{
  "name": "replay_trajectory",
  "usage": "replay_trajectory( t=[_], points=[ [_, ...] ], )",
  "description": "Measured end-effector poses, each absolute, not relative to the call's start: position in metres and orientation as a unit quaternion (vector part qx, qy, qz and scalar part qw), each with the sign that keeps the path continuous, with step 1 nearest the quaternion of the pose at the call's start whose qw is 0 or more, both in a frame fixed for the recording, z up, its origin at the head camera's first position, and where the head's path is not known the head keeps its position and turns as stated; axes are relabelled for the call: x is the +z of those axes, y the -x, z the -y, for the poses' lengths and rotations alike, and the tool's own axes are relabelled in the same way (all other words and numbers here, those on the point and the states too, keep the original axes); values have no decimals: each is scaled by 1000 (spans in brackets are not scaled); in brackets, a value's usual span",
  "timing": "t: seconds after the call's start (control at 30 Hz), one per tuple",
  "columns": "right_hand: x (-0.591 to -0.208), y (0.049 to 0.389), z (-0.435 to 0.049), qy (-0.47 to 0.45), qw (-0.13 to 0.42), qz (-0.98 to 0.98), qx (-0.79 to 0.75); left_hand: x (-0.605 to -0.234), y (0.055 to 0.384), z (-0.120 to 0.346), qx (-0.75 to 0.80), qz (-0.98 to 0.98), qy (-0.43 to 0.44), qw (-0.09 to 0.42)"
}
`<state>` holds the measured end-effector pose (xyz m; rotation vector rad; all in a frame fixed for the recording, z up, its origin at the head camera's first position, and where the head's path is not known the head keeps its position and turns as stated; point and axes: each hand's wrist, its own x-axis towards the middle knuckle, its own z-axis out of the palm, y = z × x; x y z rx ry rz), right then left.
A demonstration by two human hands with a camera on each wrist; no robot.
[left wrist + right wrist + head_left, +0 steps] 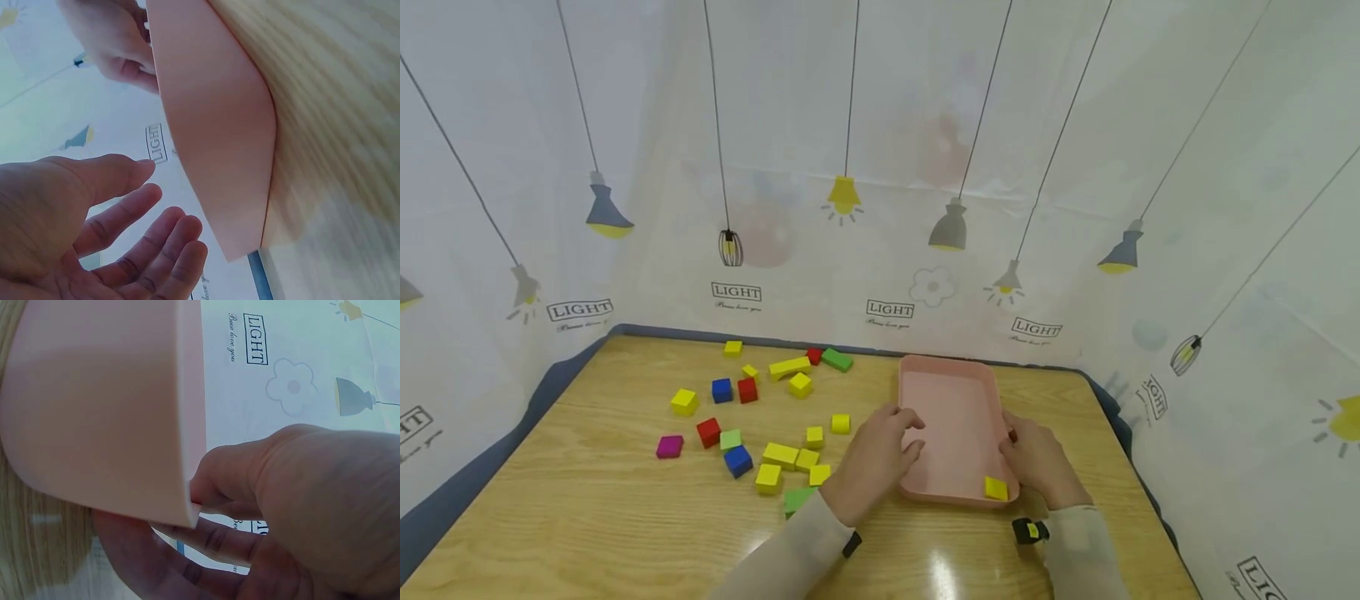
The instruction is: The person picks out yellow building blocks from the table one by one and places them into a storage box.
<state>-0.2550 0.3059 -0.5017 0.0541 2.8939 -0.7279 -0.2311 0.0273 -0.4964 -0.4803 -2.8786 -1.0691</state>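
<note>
A shallow pink tray [951, 433] lies on the wooden table, with one yellow block [996, 488] in its near right corner. My right hand [1041, 458] grips the tray's right wall. In the right wrist view the thumb [228, 475] is at the rim, while the other fingers curl round the wall's outer side. Over the tray's left edge hovers my left hand [876, 458], fingers loosely bent and spread. Nothing is between the thumb and fingers of that hand [94, 219] in the left wrist view, where the pink tray wall [212, 112] stands beside them.
Left of the tray, yellow, red, blue and green blocks are scattered, among them a blue cube [738, 461] and a magenta block [670, 447]. A green block [800, 500] lies by my left sleeve. A printed curtain [805, 275] closes off the table's back and sides.
</note>
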Motion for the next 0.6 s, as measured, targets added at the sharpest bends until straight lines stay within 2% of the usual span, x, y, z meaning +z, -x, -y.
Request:
replay_trajectory(
  t=[0.3, 0.6],
  points=[
    [-500, 256, -304, -17, 81, -967, -240, -493, 238, -14, -343, 932, 118, 8],
    [-500, 254, -304, -23, 84, -964, -250, -499, 246, 5, -330, 936, 116, 39]
  ],
)
